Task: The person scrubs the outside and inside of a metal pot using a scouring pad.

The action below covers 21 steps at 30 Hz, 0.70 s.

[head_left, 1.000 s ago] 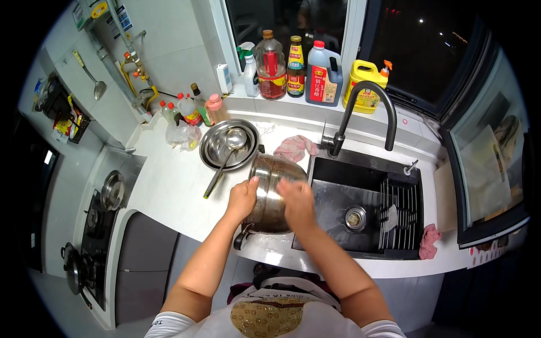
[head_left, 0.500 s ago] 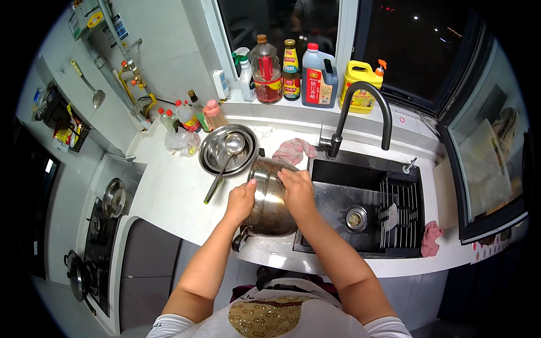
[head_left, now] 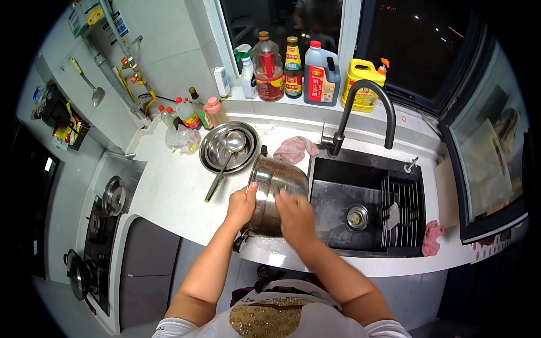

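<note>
A large stainless steel pot [head_left: 274, 177] lies tipped on its side on the counter at the left edge of the sink. My left hand [head_left: 242, 206] is closed on the pot's rim, thumb over the edge. My right hand [head_left: 297, 217] is against the pot's curved side with its fingers bent together. Motion blurs those fingers, and whatever they hold is hidden. Brownish marks show on the steel. Left of the pot, a ladle [head_left: 217, 183] rests inside nested metal bowls [head_left: 204, 147], its dark handle reaching over the rim onto the counter.
The black sink [head_left: 344, 194] with a drain [head_left: 357, 217] and a wire rack [head_left: 401, 208] lies to the right, under a black faucet [head_left: 389, 124]. Pink cloths [head_left: 295, 150] lie by the sink. Several bottles stand along the sill. The stove [head_left: 101, 253] is far left.
My right hand has moved down along the pot's side toward me. The left hand keeps its hold on the rim, and the pot stays in nearly the same place.
</note>
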Available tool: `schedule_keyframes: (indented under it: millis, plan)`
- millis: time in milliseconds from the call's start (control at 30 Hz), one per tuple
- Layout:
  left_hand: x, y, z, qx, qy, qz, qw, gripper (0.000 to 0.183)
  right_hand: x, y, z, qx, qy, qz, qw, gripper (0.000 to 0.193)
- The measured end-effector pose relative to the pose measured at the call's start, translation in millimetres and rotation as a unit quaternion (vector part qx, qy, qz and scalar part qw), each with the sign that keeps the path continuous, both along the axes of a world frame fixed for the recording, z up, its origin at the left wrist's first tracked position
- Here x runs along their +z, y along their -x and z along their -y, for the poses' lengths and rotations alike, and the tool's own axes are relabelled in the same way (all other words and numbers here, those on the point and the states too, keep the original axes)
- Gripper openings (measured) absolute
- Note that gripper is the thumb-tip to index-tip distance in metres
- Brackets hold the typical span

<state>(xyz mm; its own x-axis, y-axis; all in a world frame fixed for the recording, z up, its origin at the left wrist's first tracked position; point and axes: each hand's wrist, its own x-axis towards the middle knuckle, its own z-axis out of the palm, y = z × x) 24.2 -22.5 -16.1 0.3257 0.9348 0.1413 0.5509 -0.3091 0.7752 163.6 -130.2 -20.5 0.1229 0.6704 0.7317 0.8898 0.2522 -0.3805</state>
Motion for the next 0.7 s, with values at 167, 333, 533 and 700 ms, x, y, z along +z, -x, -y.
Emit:
schedule_keyframes:
  millis: [167, 333, 533, 700]
  plan:
    - [4.0, 4.9, 6.8, -0.01, 0.014, -0.011, 1.0, 0.054, -3.3, -1.5, 20.0, -0.003, 0.008, 0.024, 1.0, 0.032]
    - [0.9, -0.7, 5.4, -0.005, -0.013, -0.006, 1.0, 0.053, -2.1, -27.6, -15.7, 0.016, -0.004, -0.059, 0.998, 0.029]
    - [4.8, 1.5, 8.0, -0.001, 0.013, -0.002, 1.0, 0.052, -4.9, -5.0, 27.5, 0.043, -0.019, 0.037, 0.998, 0.027]
    - [4.1, -4.6, 7.7, 0.012, -0.007, -0.012, 1.0, 0.052, -4.5, -16.6, -0.9, 0.06, -0.002, -0.028, 0.998, 0.025]
